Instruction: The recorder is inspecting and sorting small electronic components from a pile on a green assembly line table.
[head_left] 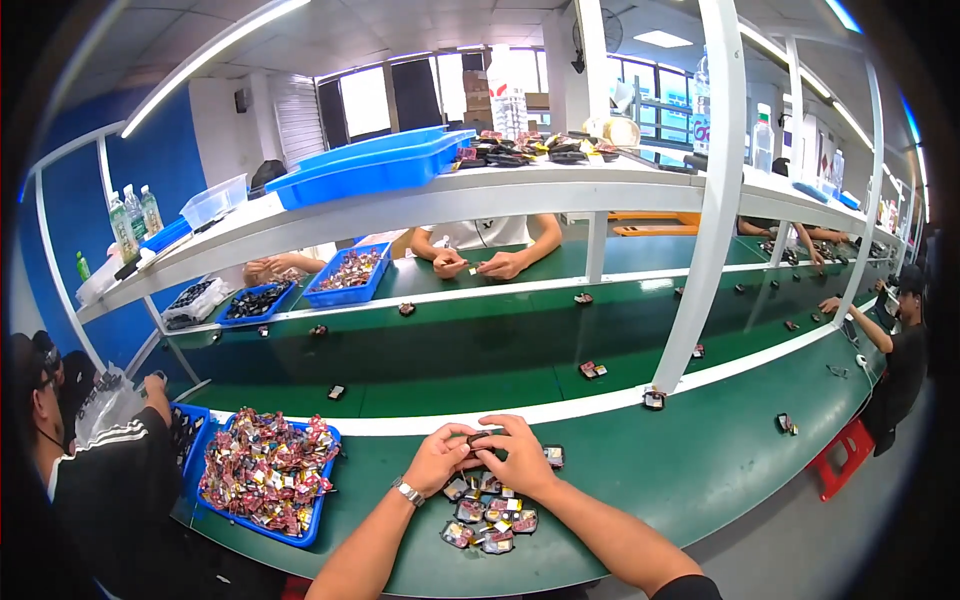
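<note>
My left hand and my right hand meet over the green bench, both closed on one small black casing. Fingers cover most of the casing, so its inside is hidden. Just below my hands lies a loose pile of small black shells, with red circuit boards and silver or yellow parts in them. One more such shell rests beside my right hand. To the left, a blue tray is heaped with red circuit boards and wired parts.
A green conveyor belt carries scattered small units beyond a white rail. White posts hold a shelf with blue trays, bottles and more parts. Co-workers sit at the left, opposite and far right, near a red stool.
</note>
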